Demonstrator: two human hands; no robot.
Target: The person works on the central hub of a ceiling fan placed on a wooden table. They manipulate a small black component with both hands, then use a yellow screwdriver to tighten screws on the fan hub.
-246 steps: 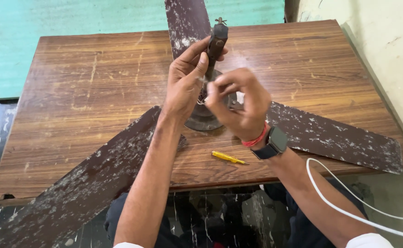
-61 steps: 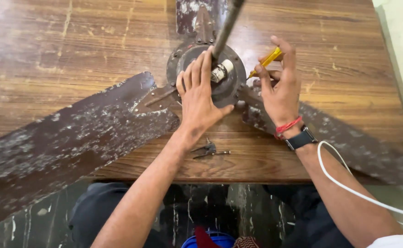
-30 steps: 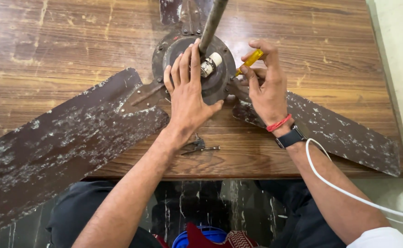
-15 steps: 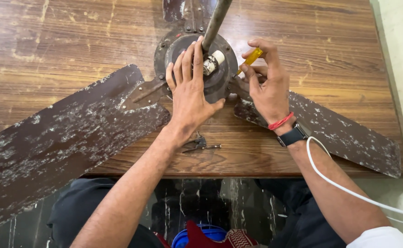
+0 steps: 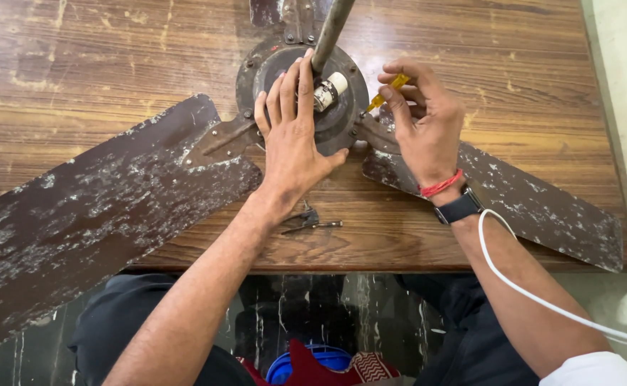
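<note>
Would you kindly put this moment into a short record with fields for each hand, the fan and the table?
left hand: left hand lies flat on the fan hub
right hand: right hand holds a yellow screwdriver, tip at the hub's right edge
fan: ceiling fan with worn brown blades, rod rising from the hub
table: wooden table; small dark metal tool lies beside the left wrist

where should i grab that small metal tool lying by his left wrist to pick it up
Judging by its pose, take the small metal tool by its thin end pointing right, from the right side: it lies flat on the wooden table, and the left hand and wrist cover its left part.
</note>
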